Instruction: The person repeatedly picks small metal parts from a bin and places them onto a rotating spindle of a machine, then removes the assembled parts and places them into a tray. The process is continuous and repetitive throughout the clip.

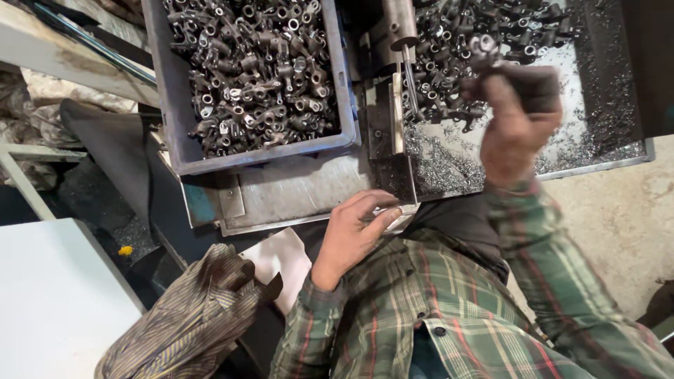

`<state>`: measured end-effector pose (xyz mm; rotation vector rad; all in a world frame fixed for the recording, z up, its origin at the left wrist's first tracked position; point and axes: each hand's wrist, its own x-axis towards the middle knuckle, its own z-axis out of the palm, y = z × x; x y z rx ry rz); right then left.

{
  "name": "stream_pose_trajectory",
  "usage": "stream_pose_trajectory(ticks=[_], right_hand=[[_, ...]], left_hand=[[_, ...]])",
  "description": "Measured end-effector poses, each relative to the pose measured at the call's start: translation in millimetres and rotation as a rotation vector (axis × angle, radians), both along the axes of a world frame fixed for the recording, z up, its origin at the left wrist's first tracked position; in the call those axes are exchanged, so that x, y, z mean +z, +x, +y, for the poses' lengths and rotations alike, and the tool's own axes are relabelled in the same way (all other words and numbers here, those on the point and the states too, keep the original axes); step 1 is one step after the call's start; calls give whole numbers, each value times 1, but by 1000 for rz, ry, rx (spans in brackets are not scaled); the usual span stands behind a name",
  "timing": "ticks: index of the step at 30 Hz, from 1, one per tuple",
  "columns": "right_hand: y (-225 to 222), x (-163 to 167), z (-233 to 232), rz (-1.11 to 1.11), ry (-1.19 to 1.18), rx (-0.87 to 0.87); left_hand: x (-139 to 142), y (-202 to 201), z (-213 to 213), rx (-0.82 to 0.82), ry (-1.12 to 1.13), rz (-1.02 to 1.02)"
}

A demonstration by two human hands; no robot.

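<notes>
Above the near edge of the metal tray (pixel 597 165), the right hand (pixel 516 123) is lifting a small dark metal part (pixel 484 49), its fingers closed around it. The hand is blurring with motion, so the part's shape is hard to make out beyond a ring-like end showing over the knuckles. Beyond it, a heap of similar forged parts (pixel 477 28) is lying at the tray's far side, cut off by the top of the picture, and bright metal shavings (pixel 442 168) are covering the tray's near left corner.

Left of that, the left hand (pixel 351 231) is resting on the near edge of the machine's steel plate (pixel 295 193), fingers curled loosely; something pale is showing under the fingertips, but whether the hand is gripping it cannot be told. Between the hands a drill spindle (pixel 400 28) is hanging down, its upper part running out of view.

At the plate's far left, a blue-grey plastic crate (pixel 179 119) is holding more of the dark parts, its far side also cut off. The plaid shirt sleeves (pixel 533 281) are filling the lower right, and a striped cloth bundle (pixel 186 323) is lying at the lower left, beside a white surface (pixel 56 295).
</notes>
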<state>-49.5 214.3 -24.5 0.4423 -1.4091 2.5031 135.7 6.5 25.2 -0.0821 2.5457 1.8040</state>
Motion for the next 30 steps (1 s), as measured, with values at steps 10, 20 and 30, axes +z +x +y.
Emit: stream_pose_trajectory(ticks=[10, 20, 30], right_hand=[[46, -1, 13, -314, 550, 373], [32, 3, 12, -190, 666, 383], [21, -6, -10, -247, 574, 256]], left_hand=[[-2, -24, 11, 177, 1, 85], [-32, -81, 19, 166, -151, 276], [-54, -103, 18, 163, -379, 464]])
